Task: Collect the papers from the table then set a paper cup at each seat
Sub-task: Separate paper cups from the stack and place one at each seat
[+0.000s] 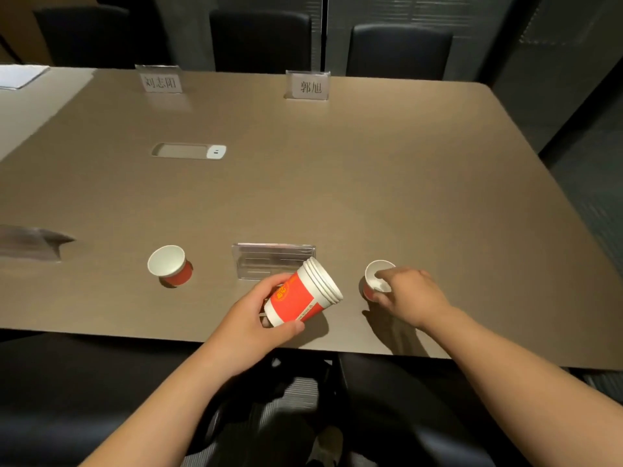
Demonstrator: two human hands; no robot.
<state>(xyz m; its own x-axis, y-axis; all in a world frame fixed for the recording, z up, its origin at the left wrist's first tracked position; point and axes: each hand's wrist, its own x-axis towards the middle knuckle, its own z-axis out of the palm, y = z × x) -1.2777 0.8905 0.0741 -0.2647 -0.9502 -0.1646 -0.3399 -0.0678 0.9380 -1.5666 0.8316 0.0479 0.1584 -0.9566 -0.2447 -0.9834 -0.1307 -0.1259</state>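
My left hand (pixel 259 318) grips a stack of nested red-and-white paper cups (pixel 301 294), tilted with the rims pointing up and right, just above the table's near edge. My right hand (pixel 408 296) holds a single red paper cup (pixel 376 281) by its rim and side; the cup stands on the brown table (pixel 371 183) to the right of a clear name stand (pixel 273 261). Another single red cup (pixel 170 265) stands upright on the table to the left. White papers (pixel 18 75) lie at the far left corner.
Two name cards (pixel 161 80) (pixel 308 85) stand along the far edge, with dark chairs (pixel 399 50) behind them. A cable hatch (pixel 188 151) sits in the table's middle. A blurred clear stand (pixel 32 242) is at the left edge. A dark chair (pixel 387 416) is below me.
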